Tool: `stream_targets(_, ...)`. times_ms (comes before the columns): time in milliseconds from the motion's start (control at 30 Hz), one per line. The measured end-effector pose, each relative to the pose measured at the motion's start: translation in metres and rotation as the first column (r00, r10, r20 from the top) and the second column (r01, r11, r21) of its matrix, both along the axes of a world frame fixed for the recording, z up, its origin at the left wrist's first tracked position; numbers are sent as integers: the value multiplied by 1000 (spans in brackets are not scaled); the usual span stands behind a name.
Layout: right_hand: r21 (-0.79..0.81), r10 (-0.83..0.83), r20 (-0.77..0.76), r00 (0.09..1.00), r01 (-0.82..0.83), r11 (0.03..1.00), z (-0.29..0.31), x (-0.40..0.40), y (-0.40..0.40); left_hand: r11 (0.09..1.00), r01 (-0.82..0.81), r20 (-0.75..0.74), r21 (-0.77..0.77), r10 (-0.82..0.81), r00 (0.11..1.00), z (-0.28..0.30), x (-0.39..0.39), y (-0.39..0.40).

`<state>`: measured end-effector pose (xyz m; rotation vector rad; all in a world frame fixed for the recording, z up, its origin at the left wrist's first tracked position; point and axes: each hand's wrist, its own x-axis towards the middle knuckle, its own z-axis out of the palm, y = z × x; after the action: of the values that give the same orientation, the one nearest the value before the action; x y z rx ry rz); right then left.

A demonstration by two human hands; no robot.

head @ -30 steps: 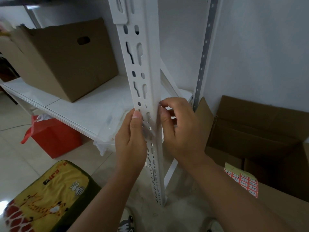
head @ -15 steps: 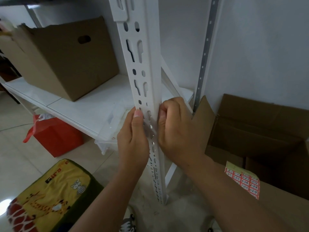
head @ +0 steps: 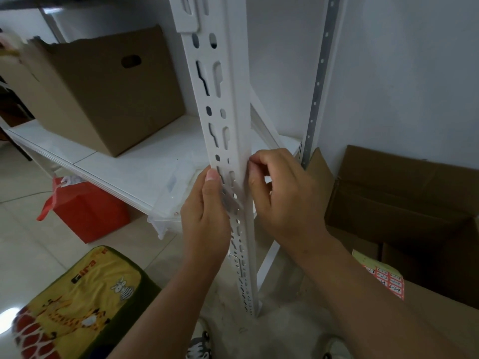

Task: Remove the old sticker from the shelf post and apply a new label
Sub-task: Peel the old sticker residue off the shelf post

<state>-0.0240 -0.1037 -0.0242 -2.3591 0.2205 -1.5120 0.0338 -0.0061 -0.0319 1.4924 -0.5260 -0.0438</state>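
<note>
A white slotted shelf post (head: 234,120) stands upright in the middle of the view. A clear, glossy old sticker (head: 231,202) is wrapped on the post between my hands. My left hand (head: 204,216) grips the post from the left, thumb straight along its front edge. My right hand (head: 281,200) is at the post's right corner, its curled index finger and thumb picking at the sticker's upper edge. A sheet of red labels (head: 386,281) lies on a cardboard flap at the lower right.
A closed cardboard box (head: 103,94) sits on the white shelf board (head: 124,167). An open cardboard box (head: 404,203) stands on the floor at right. A red bag (head: 88,211) and a yellow cushioned stool (head: 77,301) are at lower left. A clear plastic container (head: 168,203) overhangs the shelf edge.
My right hand's fingers curled tight against the post's corner, then loosened with the thumb showing again. My left hand has stayed on the post.
</note>
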Motion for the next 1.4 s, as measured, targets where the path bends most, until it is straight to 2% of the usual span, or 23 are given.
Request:
stream_targets(167,-169,-52,-117,992,32,985,13,-7,-7,1000,-14,-1,9,14,1000,1,0,-1)
stream_targets(300,-192,-80,-212,974,38,981,21,-8,-7,1000,-22,10,10,22,1000,1,-1,-2)
stream_targets(400,-167,-57,-205,977,22,986,28,-7,-5,1000,-28,18,8,28,999,2,-3,-3)
stream_targets(633,-23,21,-66,998,-22,999,17,-4,-4,1000,-18,36,6,18,999,2,-3,-1)
stream_targets(733,161,115,10,993,-115,980,9,-10,0,1000,-8,37,8,7,999,1,-1,1)
stream_targets(800,334,164,47,985,-170,927,9,-14,-2,1000,-12,28,16,11,1000,1,0,1)
stream_targets(900,554,236,85,968,-243,796,15,-20,-4,998,-42,57,35,40,998,4,-6,-1)
stream_targets(967,618,281,103,954,-283,733,16,-24,-4,998,-63,81,30,60,995,7,-12,-2)
stream_targets(1067,638,321,83,943,-298,710,16,-26,-1,997,-71,120,38,66,991,7,-16,-4)
stream_targets(1133,680,364,106,925,-335,653,18,-27,0,989,-142,194,34,133,972,4,-17,-3)
stream_targets(1233,739,448,137,883,-393,548,21,-31,1,954,-299,474,-16,271,838,7,-19,-1)
stream_targets(1300,764,508,162,846,-433,478,23,-35,2,942,-329,629,-63,293,720,9,-22,1)
stream_targets(1400,792,566,234,790,-493,360,23,-38,2,952,-295,738,-82,257,624,13,-25,2)
